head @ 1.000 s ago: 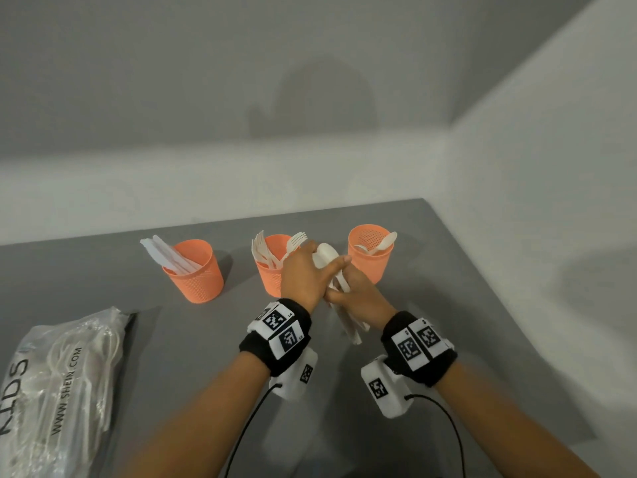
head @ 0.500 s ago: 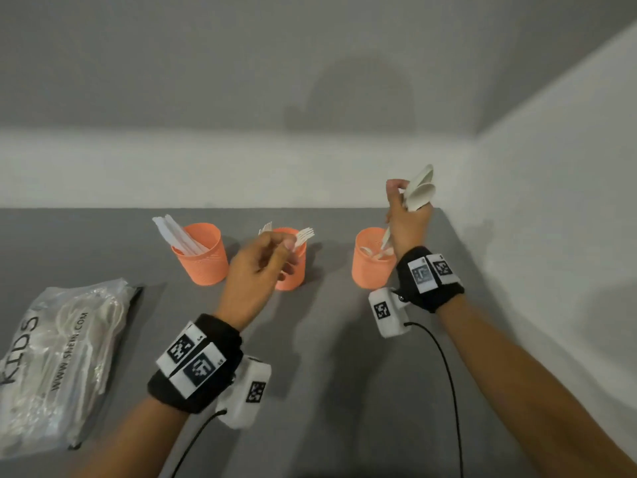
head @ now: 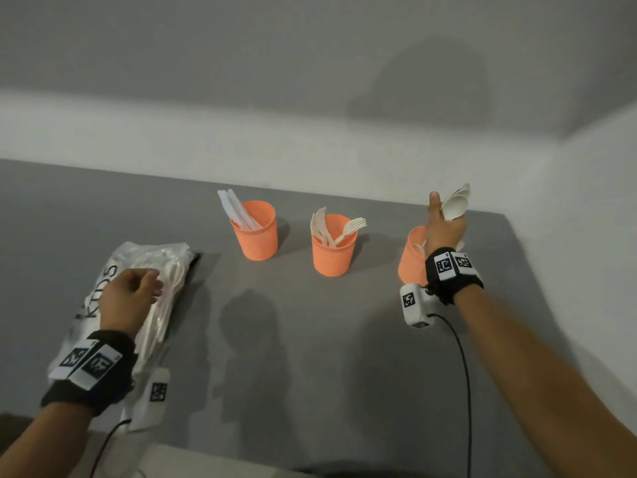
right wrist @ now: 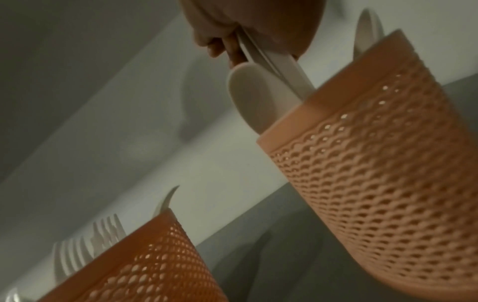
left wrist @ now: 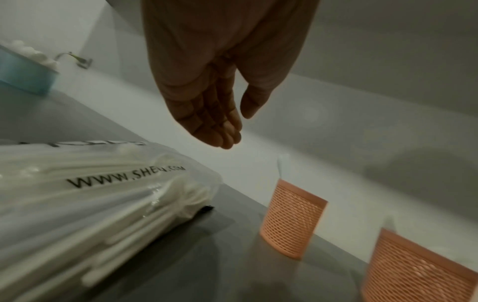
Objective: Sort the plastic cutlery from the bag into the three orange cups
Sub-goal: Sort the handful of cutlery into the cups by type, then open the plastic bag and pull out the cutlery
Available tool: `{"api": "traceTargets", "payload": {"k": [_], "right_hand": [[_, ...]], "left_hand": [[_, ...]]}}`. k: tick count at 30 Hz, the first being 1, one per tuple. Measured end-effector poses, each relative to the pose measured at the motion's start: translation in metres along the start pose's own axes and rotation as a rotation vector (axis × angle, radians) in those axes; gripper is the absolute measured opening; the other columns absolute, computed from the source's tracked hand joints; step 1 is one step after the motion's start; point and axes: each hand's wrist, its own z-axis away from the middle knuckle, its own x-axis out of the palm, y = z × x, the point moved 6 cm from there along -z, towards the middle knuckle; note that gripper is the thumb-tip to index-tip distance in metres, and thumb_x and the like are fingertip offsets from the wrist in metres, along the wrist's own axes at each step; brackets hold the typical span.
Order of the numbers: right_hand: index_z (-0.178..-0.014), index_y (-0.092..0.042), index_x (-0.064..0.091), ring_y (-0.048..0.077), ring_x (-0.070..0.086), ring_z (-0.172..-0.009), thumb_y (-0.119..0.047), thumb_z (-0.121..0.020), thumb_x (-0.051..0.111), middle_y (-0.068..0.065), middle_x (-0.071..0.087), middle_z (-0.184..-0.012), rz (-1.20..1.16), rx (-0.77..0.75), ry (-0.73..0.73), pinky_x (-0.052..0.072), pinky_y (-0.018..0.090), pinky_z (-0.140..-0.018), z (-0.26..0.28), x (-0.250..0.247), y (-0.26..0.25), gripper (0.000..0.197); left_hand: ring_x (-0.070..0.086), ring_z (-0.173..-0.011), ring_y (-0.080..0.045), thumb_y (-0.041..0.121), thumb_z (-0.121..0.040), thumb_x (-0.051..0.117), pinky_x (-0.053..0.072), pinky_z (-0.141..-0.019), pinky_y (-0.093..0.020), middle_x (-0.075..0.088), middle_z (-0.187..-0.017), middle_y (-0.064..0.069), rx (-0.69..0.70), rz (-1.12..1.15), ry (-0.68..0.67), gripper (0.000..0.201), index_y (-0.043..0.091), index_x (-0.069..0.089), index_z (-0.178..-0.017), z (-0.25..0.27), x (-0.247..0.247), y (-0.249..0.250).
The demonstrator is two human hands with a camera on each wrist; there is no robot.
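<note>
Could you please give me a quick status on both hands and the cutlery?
Left hand open over the bag, holding nothing. Right hand grips spoons, handles entering the right cup. Nothing in the way.

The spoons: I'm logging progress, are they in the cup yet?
Partly in: the right hand grips the spoons, handles dipped into the right cup.

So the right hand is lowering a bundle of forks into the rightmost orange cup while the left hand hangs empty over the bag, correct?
Not quite: the right hand holds spoons, not forks. The head view shows their rounded bowls above the fingers, and the right wrist view shows the handles entering the rightmost orange cup. The forks stand in the middle cup. The left hand is indeed empty over the bag.
</note>
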Motion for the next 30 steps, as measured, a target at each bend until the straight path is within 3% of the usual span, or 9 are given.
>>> {"api": "traceTargets", "payload": {"k": [2,5,8,10,14,17,22,26,30], "right_hand": [[-0.066,-0.024,0.049,-0.001,0.053,-0.053,-0.035,-0.082,0.068,-0.007,0.051,-0.062,0.043,-0.026,0.011,0.044,0.02,-0.057,-0.003,0.0,0.007,0.028],[-0.084,-0.02,0.06,0.014,0.059,-0.074,-0.028,-0.079,0.069,-0.005,0.059,-0.075,0.145,-0.045,0.035,0.054,0.035,-0.077,0.001,0.0,0.014,0.012],[-0.13,-0.017,0.045,0.014,0.054,-0.087,-0.015,-0.077,0.066,-0.002,0.054,-0.098,0.223,-0.073,0.052,0.046,0.023,-0.084,0.011,-0.003,0.014,0.056],[-0.139,-0.023,0.033,0.013,0.052,-0.095,-0.013,-0.077,0.066,-0.002,0.049,-0.11,0.264,-0.127,0.073,0.04,0.016,-0.081,0.017,-0.007,0.007,0.071],[-0.122,-0.006,0.055,0.033,0.057,-0.109,-0.012,-0.087,0.05,0.02,0.059,-0.121,0.601,-0.163,-0.033,0.044,0.032,-0.089,0.023,-0.004,0.003,0.035],[-0.107,0.009,0.06,0.046,0.057,-0.101,-0.022,-0.089,0.038,0.035,0.06,-0.109,0.749,-0.22,-0.114,0.045,0.045,-0.086,0.024,-0.004,0.001,0.042],[-0.126,0.002,0.052,0.04,0.049,-0.121,-0.03,-0.084,0.028,0.027,0.053,-0.13,0.704,-0.331,-0.062,0.038,0.044,-0.106,0.024,-0.012,-0.003,0.058],[-0.126,-0.002,0.054,0.035,0.05,-0.122,-0.032,-0.083,0.028,0.021,0.054,-0.131,0.598,-0.394,-0.015,0.039,0.041,-0.106,0.055,-0.019,-0.015,0.059],[-0.124,-0.006,0.057,0.041,0.054,-0.11,-0.031,-0.088,0.038,0.03,0.057,-0.119,0.614,-0.295,-0.115,0.041,0.045,-0.098,0.106,-0.029,-0.011,0.048]], "left_hand": [[0.06,-0.073,-0.029,0.021,-0.091,0.053,0.052,-0.086,-0.05,0.066,-0.083,-0.016,-0.006,-0.001,0.039,0.016,0.009,0.062,-0.089,-0.008,-0.009,-0.002],[0.059,-0.072,-0.027,0.019,-0.091,0.052,0.051,-0.085,-0.048,0.066,-0.084,-0.017,-0.027,0.045,0.052,0.013,0.009,0.061,-0.089,-0.016,-0.018,-0.004],[0.057,-0.071,-0.025,0.018,-0.091,0.051,0.051,-0.085,-0.045,0.065,-0.084,-0.016,-0.04,0.056,0.045,0.013,0.008,0.06,-0.091,-0.021,-0.025,0.0],[0.06,-0.073,-0.027,0.017,-0.091,0.051,0.052,-0.084,-0.045,0.066,-0.085,-0.018,-0.049,0.047,0.05,0.013,0.007,0.059,-0.091,-0.025,-0.032,-0.001],[0.064,-0.086,-0.035,0.014,-0.088,0.05,0.052,-0.083,-0.044,0.068,-0.096,-0.021,-0.055,-0.048,0.05,0.017,0.004,0.062,-0.096,-0.039,-0.048,-0.002],[0.062,-0.096,-0.037,0.014,-0.089,0.051,0.049,-0.082,-0.04,0.067,-0.104,-0.019,-0.077,-0.147,0.029,0.023,0.002,0.061,-0.105,-0.049,-0.058,-0.006],[0.053,-0.114,-0.037,0.021,-0.089,0.054,0.042,-0.096,-0.04,0.057,-0.122,-0.022,-0.147,-0.289,-0.051,0.037,0.0,0.054,-0.119,-0.062,-0.069,-0.028],[0.029,-0.134,-0.035,0.043,-0.084,0.059,0.029,-0.108,-0.045,0.036,-0.14,-0.023,-0.308,-0.495,-0.166,0.068,0.002,0.038,-0.134,-0.059,-0.074,-0.053],[0.039,-0.129,-0.037,0.06,-0.074,0.063,0.037,-0.105,-0.048,0.037,-0.142,-0.021,-0.433,-0.455,-0.282,0.09,0.003,0.032,-0.137,-0.058,-0.068,-0.079]]}}
